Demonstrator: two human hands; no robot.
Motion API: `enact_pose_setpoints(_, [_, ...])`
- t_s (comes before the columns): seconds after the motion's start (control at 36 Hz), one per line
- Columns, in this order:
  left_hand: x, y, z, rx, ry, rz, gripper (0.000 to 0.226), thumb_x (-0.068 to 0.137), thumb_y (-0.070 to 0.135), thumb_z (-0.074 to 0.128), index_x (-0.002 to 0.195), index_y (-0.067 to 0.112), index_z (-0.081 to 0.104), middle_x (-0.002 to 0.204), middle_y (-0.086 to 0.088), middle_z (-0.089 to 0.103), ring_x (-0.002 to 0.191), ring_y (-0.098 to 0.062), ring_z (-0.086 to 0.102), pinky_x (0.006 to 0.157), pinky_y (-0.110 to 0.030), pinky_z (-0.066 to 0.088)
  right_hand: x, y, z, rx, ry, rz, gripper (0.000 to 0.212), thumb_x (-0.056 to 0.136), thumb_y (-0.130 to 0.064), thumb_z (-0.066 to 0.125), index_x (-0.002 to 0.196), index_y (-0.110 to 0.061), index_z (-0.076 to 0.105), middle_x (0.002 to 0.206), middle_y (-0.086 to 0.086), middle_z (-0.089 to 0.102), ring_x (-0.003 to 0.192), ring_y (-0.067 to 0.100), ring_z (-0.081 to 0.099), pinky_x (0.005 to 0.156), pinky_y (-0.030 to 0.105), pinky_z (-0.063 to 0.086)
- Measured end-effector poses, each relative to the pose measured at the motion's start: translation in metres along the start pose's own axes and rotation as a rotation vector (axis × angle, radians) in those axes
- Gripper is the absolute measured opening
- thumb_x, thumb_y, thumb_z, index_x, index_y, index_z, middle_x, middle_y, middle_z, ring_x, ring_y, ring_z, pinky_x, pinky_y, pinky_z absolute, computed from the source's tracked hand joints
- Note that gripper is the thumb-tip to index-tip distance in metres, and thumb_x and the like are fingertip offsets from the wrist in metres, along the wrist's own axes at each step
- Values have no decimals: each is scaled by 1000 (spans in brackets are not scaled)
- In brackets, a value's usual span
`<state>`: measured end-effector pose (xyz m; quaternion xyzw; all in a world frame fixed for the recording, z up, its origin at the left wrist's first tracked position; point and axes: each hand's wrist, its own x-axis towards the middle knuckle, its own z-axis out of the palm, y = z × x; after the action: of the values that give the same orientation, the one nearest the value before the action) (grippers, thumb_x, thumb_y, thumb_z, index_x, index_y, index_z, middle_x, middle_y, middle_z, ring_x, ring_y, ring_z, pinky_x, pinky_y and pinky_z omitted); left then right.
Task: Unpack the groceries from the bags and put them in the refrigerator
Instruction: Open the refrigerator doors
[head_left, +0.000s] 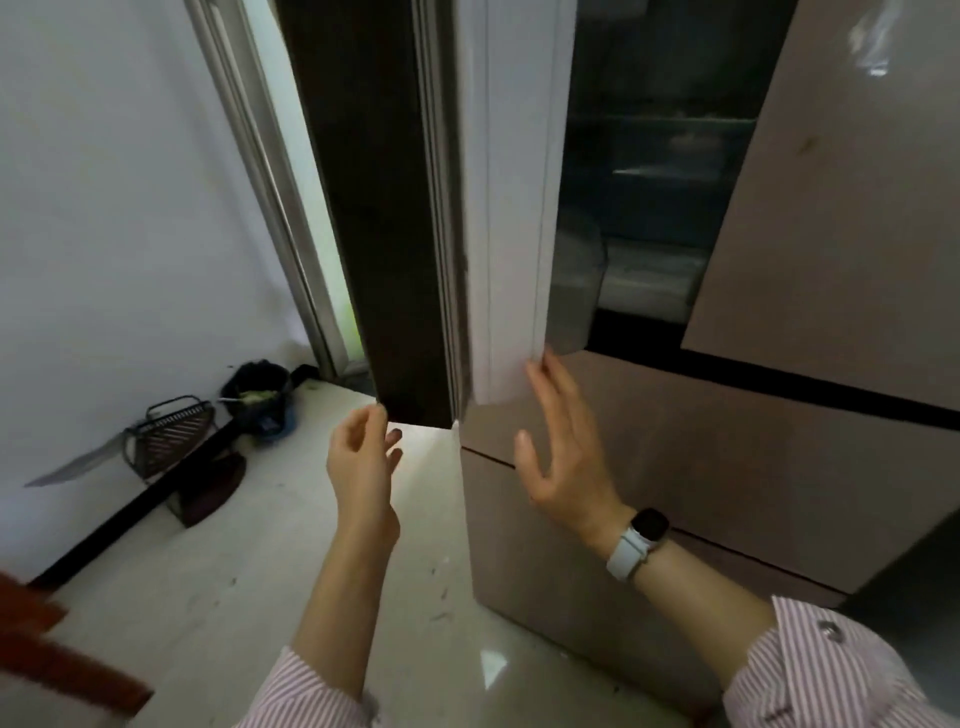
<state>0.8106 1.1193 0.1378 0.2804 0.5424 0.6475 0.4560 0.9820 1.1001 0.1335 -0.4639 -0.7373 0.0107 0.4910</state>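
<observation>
Nearest are two striped sleeves and bare forearms. The right hand, with a white smartwatch on its wrist, has straight, spread fingers; their tips touch the lower corner of the open refrigerator door and hold nothing. The left hand is just beside the door's dark outer edge, fingers loosely curled and apart, also holding nothing. Behind the door, the refrigerator shows dim shelves and a clear door bin; its other upper door is closed. No grocery bag or grocery item is visible here, so the goods must be somewhere outside the view. Further left, on the floor by the wall, stand a wire rack and a dark bucket. I think the risk is that the door swings back or out while both hands only touch it lightly, and a finger at the corner gets pinched.
</observation>
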Motion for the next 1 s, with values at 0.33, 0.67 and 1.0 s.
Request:
enact_pose_setpoints(0.33, [26, 40, -43, 724, -19, 1218, 48, 86, 21, 53, 131, 9, 43, 136, -9, 39, 129, -19, 38, 108, -25, 30, 49, -29, 53, -172, 72, -418, 47, 80, -9, 43, 127, -10, 45, 138, 10, 40, 132, 26, 36, 109, 51, 27])
enact_pose_setpoints(0.67, [112, 54, -56, 1061, -95, 974, 66, 86, 34, 43, 145, 12, 26, 156, -3, 15, 144, -24, 10, 111, -50, 24, 97, -29, 94, -339, -228, -307, 58, 82, -15, 37, 140, -11, 33, 153, 10, 21, 143, 23, 12, 113, 46, 20])
enact_pose_setpoints(1.0, [66, 9, 11, 834, -143, 1086, 42, 80, 20, 53, 121, 11, 54, 137, -13, 44, 139, -43, 8, 108, -57, 27, 102, 45, -11, -763, -234, -165, 39, 77, -17, 51, 114, -9, 61, 121, 14, 59, 121, 30, 51, 107, 56, 27])
